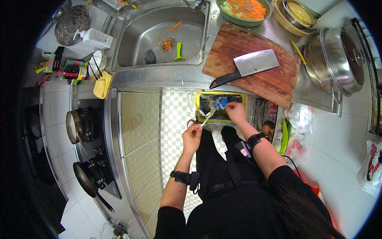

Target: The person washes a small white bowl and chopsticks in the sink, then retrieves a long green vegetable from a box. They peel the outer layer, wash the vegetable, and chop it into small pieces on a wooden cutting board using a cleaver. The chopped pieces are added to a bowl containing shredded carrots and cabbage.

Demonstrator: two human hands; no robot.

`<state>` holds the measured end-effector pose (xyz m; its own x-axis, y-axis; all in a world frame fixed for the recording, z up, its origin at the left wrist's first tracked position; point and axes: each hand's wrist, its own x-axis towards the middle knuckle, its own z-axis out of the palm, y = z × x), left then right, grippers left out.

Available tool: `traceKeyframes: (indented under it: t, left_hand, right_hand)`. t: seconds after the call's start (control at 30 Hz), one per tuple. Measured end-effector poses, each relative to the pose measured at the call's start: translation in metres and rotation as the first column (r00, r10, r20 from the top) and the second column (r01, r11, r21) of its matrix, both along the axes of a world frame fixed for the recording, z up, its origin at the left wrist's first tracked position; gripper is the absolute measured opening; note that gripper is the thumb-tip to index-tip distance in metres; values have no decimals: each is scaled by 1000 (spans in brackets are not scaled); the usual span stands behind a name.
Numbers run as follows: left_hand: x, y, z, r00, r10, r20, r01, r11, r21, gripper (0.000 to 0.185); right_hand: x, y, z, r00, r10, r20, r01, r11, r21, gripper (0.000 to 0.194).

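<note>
My left hand (192, 138) pinches one end of a thin pale green vegetable stalk (208, 117). The stalk slants up and right over a yellow-rimmed bin (244, 107) lined with a plastic bag. Over the right part of that bin, my right hand (235, 111) has its fingers curled; whether anything small is between them is too blurred to see. Something blue and netted (220, 102) lies inside the bin. Beyond it, on the counter, a cleaver (257, 62) with a black handle rests on a wooden cutting board (229, 44), whose near corner juts past the counter edge.
A steel sink (131, 44) holds orange peelings (167, 45), a green peeler (179, 53) and a scouring pad (149, 56). Behind the board is a bowl of shredded vegetables (243, 12). A lidded steel pot (331, 62) stands right; two pans (83, 176) sit on the left stove.
</note>
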<state>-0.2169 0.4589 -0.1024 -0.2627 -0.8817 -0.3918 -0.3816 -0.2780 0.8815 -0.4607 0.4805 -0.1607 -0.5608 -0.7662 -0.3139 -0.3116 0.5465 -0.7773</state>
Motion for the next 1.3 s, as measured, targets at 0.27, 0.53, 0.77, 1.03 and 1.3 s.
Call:
traceKeyframes:
  t: [0.27, 0.53, 0.77, 1.03, 1.3]
  left_hand:
    - [6, 1, 3, 1000, -6, 22, 7, 999, -44, 9]
    - [9, 2, -5, 1000, -14, -4, 14, 999, -29, 9]
    - [12, -2, 3, 996, 51, 74, -49, 998, -25, 10]
    - [18, -5, 6, 986, 71, 150, -56, 993, -103, 8]
    - [14, -4, 8, 990, 74, 123, -64, 995, -80, 13]
  right_hand:
    - [-87, 7, -22, 63, -415, 908, 938, 334, 87, 25]
    - [-59, 7, -25, 5, -280, 960, 841, 520, 147, 19]
    - [25, -3, 6, 938, 277, 209, -247, 956, -159, 9]
    - [45, -21, 32, 735, 678, -10, -588, 646, 487, 22]
    - [14, -28, 6, 514, 852, -94, -651, 460, 604, 19]
